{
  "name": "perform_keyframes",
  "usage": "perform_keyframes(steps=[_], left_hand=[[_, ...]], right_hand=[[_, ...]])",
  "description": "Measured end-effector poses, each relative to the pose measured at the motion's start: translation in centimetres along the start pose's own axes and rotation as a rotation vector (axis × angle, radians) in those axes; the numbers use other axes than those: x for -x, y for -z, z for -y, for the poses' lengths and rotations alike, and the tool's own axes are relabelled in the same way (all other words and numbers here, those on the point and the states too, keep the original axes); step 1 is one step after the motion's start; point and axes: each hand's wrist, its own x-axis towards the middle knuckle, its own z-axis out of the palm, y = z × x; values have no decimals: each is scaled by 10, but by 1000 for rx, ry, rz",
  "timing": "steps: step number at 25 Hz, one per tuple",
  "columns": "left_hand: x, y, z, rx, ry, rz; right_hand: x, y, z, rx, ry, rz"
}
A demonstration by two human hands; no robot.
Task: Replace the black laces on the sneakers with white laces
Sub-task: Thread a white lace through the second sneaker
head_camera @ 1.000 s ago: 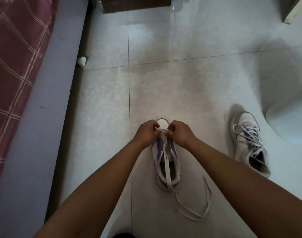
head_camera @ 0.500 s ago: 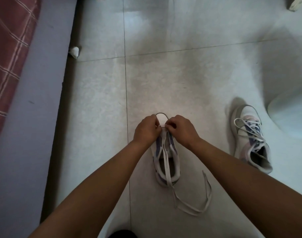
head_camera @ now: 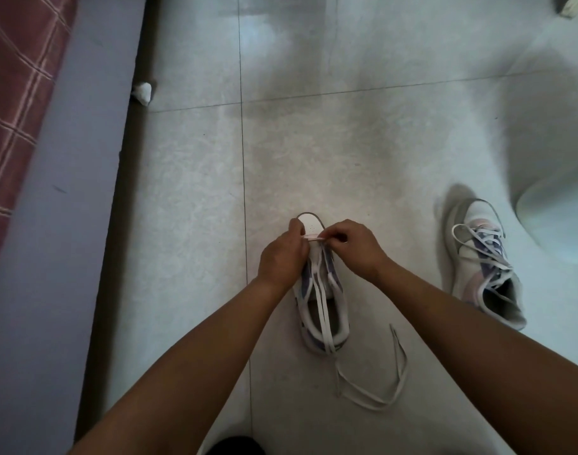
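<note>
A person crouched over a tiled floor (head_camera: 189, 224) threads a white lace (head_camera: 320, 300) through the front eyelets of a white-and-purple sneaker (head_camera: 323, 310), which stands upright at the centre of the view with its toe pointing to 12 o'clock. The left hand (head_camera: 282, 257) presses against the shoe's left side, fingers curled and pinching the lace where it crosses the front; the right hand (head_camera: 356, 247) meets it from 3 o'clock, thumb and forefinger nipping the same short crossing strand. Compared with half a second ago, more of the rounded toe cap shows beyond the knuckles, and the hands sit slightly lower on the shoe. Two runs of the lace pass back over the tongue and the open collar, then spill off the heel towards 5 o'clock, where the loose ends loop on the tiles much as they did before. The second sneaker (head_camera: 484, 264), already laced in white, lies well apart at 3 o'clock, toe towards 12. At 9 o'clock runs a grey bed edge (head_camera: 67, 192) under a red checked cover (head_camera: 15, 93), with a small crumpled white scrap (head_camera: 142, 92) at its foot at about 11 o'clock.
</note>
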Motion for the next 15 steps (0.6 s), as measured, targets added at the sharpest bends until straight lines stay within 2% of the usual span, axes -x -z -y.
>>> perform_keyframes(steps=[4,15], left_hand=[[2,1,6,125,-15,38],[2,0,10,246,44,60]], right_hand=[[2,0,-4,-215,-150,-77],[2,-4,1,56,-90,-102]])
